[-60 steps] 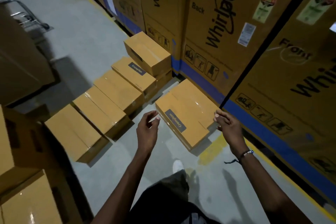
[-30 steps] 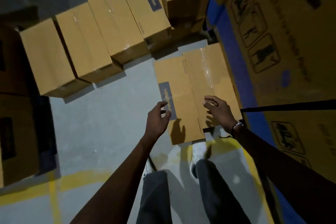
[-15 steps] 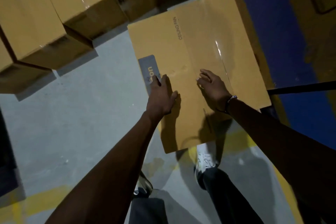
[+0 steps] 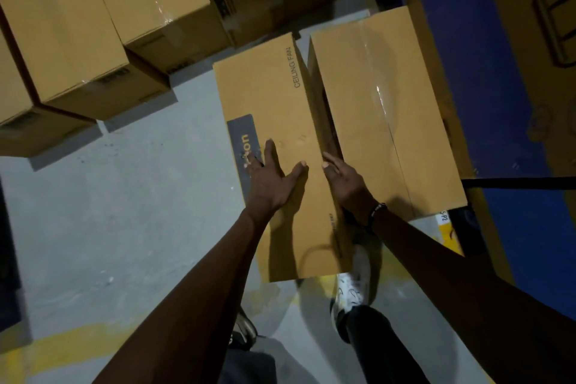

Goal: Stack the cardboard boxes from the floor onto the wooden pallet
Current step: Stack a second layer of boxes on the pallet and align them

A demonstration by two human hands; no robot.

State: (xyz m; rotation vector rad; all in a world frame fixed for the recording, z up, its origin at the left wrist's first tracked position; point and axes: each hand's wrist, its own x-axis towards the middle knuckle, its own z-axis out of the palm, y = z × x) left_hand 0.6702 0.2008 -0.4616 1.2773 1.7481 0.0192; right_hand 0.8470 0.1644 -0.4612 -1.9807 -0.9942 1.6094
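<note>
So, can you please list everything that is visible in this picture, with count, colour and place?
ceiling fan box: one, brown with grey label, on the floor, centre, under both hands.
neighbour box: one, brown, taped top, just right of it with a narrow gap.
row of boxes: at least four, brown, upper left on the floor.
large carton: one, brown with a blue band, right edge.
floor: grey concrete, yellow line marks near the bottom.
shoes: two, light-coloured, below the box.
left hand: flat on the box top, over the label.
right hand: at the box's right edge, fingers into the gap.
</note>
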